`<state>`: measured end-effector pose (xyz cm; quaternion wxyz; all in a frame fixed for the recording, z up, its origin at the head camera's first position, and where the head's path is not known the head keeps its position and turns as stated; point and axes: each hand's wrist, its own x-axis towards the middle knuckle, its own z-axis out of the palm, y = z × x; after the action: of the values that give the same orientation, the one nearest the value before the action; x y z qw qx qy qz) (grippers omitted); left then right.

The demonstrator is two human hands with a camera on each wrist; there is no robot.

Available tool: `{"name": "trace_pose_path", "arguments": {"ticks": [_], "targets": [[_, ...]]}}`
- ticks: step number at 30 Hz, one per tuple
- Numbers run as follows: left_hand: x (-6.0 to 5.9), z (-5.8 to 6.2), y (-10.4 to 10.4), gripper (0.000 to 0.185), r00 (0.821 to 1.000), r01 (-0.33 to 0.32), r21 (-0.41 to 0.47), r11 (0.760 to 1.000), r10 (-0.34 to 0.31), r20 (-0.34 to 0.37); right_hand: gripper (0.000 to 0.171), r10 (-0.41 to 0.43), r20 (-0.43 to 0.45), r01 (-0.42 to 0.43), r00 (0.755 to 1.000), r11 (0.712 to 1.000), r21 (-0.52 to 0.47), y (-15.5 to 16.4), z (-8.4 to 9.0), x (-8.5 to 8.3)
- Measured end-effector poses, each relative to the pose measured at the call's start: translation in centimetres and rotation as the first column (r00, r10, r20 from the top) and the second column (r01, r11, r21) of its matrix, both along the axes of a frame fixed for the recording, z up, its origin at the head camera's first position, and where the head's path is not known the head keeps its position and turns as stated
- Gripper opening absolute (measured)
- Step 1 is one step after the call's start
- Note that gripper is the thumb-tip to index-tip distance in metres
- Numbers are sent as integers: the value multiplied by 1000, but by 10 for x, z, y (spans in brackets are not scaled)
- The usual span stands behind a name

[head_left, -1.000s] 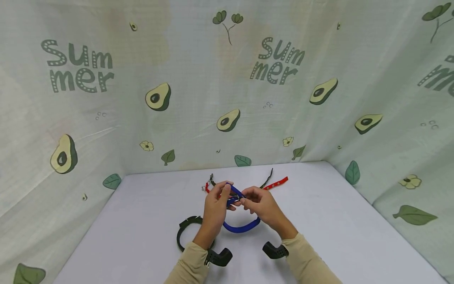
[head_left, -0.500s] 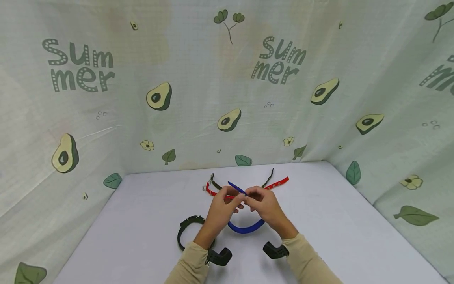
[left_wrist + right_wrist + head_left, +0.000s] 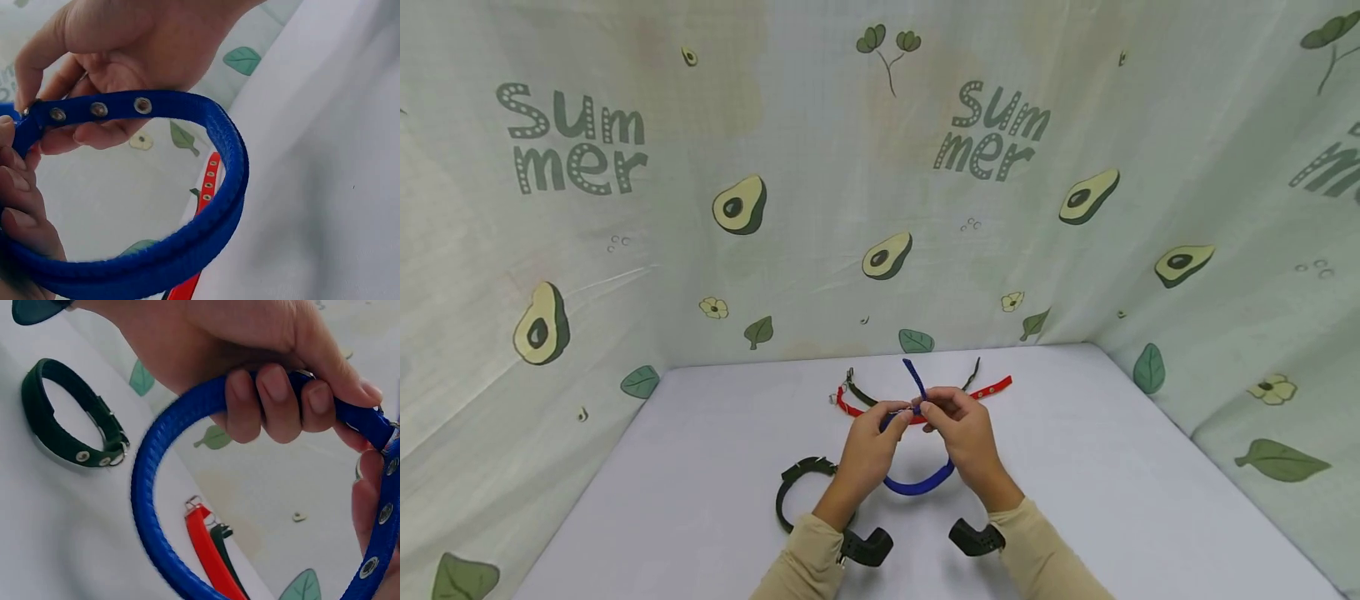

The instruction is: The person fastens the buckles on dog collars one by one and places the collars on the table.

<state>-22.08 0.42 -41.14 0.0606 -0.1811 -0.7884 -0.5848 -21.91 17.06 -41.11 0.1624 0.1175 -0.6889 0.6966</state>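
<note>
A blue collar (image 3: 919, 487) with metal eyelets is bent into a ring between both hands, above the table. My left hand (image 3: 867, 443) grips it near the buckle, its fingers curled over the band in the right wrist view. My right hand (image 3: 967, 433) pinches the eyelet strap right at the buckle (image 3: 390, 428), which the fingertips partly cover. In the head view the strap's free end (image 3: 914, 377) sticks up beyond the fingers. Three eyelets show on the strap (image 3: 99, 109) in the left wrist view, with the padded band (image 3: 215, 231) curving below.
A dark green collar (image 3: 44, 425), buckled into a ring, lies on the white table (image 3: 715, 467) by the left forearm. Behind the hands, a red collar (image 3: 994, 387) and another dark green collar (image 3: 863, 397) lie stretched out. A printed cloth (image 3: 820, 167) hangs around the table.
Both hands have drawn together at the buckle. The strap's free end, earlier slanting left over the hands, now points up beside the right fingers. The collars on the table stay put.
</note>
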Motion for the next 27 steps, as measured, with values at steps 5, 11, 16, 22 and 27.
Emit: {"name": "trace_pose_path", "arguments": {"ticks": [5,11,16,22,27], "targets": [[5,2,4,34,998,57,29,998,-56,-18,17,-43,-66,44,997,999,21,4,4,1],[6,3,5,30,988,147,85,985,-150,25,38,-7,-137,22,991,994,105,11,10,2],[7,8,4,30,976,193,145,970,-204,69,56,52,-188,-23,981,988,152,16,15,4],[7,8,4,26,973,196,176,965,-214,89,55,2,-194,36,981,982,187,20,16,4],[3,8,-4,30,976,193,160,968,-206,68,46,7,-206,44,979,969,244,15,18,7]]}}
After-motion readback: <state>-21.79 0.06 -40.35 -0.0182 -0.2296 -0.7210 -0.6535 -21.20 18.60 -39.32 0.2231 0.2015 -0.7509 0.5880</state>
